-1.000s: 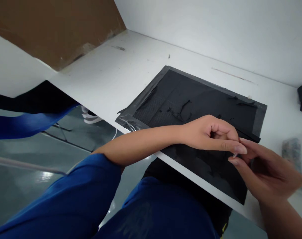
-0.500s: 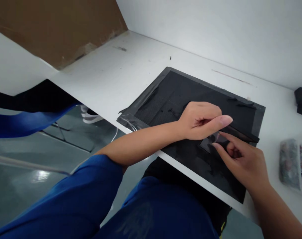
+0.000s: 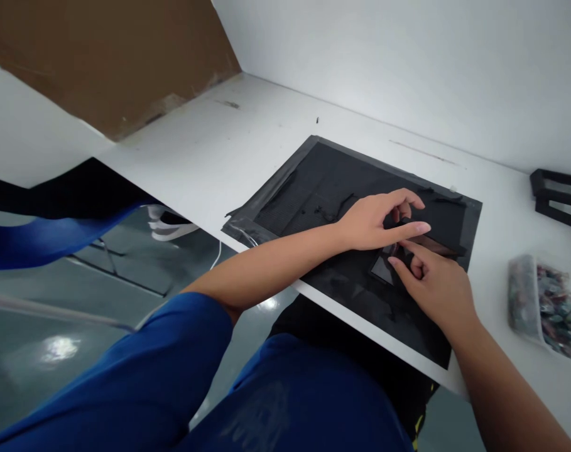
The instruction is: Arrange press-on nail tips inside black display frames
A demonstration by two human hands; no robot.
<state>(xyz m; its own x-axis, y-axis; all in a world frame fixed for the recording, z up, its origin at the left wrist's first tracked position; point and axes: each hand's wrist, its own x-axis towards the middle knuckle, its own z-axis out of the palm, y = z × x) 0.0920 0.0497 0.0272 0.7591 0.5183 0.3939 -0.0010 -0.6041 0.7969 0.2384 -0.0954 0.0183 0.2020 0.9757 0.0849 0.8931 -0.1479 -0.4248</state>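
A dark, glossy, phone-like panel [image 3: 383,269] lies on a black mat [image 3: 299,188] at the table's front edge, its middle mostly covered by my hands. Over its far side, my left hand [image 3: 372,220] has its thumb stretched out and its fingers bent, with a gap between them. A small dark shape shows in that gap, too unclear to name. Just nearer to me, my right hand [image 3: 440,289] holds thumb and forefinger close together at the panel's surface, the other fingers curled. Something thin and shiny seems to be between those fingertips, but its kind is unclear.
To the right stands a clear plastic tub [image 3: 525,298] full of small wrapped pieces. A black frame-like stand [image 3: 558,198] sits behind it. Brown board [image 3: 125,63] rises at the far left, and a white wall [image 3: 407,69] runs along the back.
My left hand's fingers have loosened from a fist and spread somewhat. My right hand has moved a little left and up in the picture. The view has shifted slightly right.
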